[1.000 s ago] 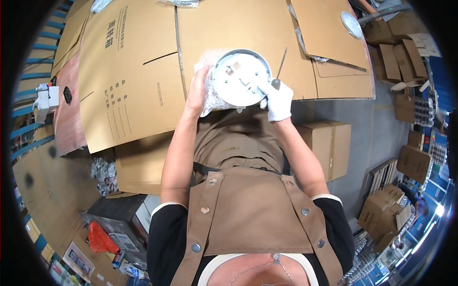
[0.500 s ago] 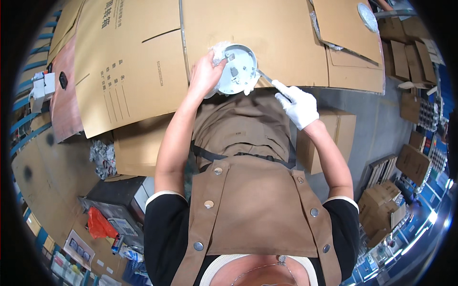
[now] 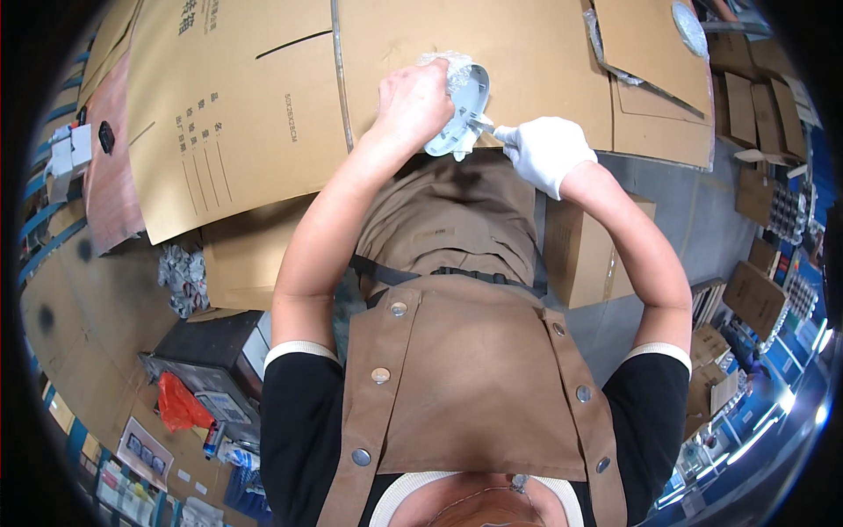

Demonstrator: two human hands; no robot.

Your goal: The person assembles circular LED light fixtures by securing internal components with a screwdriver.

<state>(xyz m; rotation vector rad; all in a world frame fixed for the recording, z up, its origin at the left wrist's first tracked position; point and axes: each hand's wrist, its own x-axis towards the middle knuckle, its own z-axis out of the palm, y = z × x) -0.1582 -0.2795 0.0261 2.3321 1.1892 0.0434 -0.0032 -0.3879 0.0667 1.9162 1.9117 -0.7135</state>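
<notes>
Flattened cardboard sheets (image 3: 246, 105) cover the worktable, a round disc (image 3: 690, 18) lying on them.

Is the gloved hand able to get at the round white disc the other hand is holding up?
Probably yes: the right hand is already beside the round white disc, which the left hand tilts toward it, nothing between.

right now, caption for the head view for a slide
Bare left hand tilts a round white disc; gloved right hand works at its edge.

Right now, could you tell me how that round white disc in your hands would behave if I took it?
The round white disc looks like thin moulded plastic, so probably stiff and light. The left hand grips it through crinkled clear wrap, which may be slippery. On edge it could roll.
</notes>
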